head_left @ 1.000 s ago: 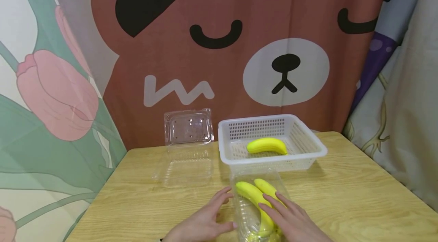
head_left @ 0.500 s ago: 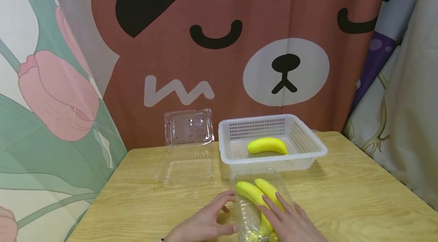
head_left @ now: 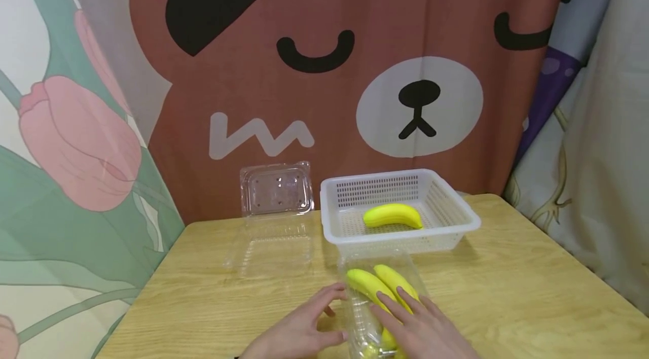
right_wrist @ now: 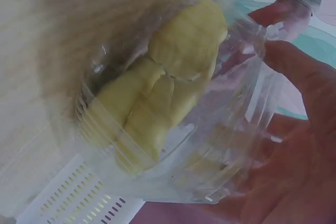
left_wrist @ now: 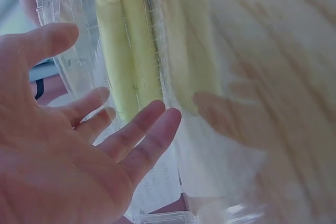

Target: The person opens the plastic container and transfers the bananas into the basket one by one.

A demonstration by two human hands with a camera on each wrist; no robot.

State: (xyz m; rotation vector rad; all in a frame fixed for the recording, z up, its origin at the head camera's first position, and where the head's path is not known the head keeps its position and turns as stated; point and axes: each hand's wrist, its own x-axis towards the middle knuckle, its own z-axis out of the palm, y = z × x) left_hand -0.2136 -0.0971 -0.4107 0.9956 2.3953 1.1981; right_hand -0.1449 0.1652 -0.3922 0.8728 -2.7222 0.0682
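Observation:
A clear plastic clamshell box (head_left: 359, 322) lies at the table's front, with yellow bananas (head_left: 366, 282) inside under its clear plastic. My right hand (head_left: 425, 322) lies over its top with fingers spread and nearly straight; in the right wrist view the thumb and palm of that hand (right_wrist: 299, 124) are along one side of the box. On the opposite side is my left hand (head_left: 304, 320), its thumb and fingers spread with the tips close to the wall. The left wrist view shows that hand (left_wrist: 84, 145) palm up, holding nothing, beside the bananas (left_wrist: 121, 51).
Behind the box stands a white slotted plastic basket (head_left: 350, 239) with one banana (head_left: 392, 216) in it. To its left is another clear clamshell (head_left: 278, 190), lid raised. A bear-print curtain (head_left: 253, 94) hangs behind the wooden table (head_left: 203, 302).
My right hand has shifted slightly left across the top of the box. The left hand's fingers have come a little closer to the box's wall. The view has turned slightly.

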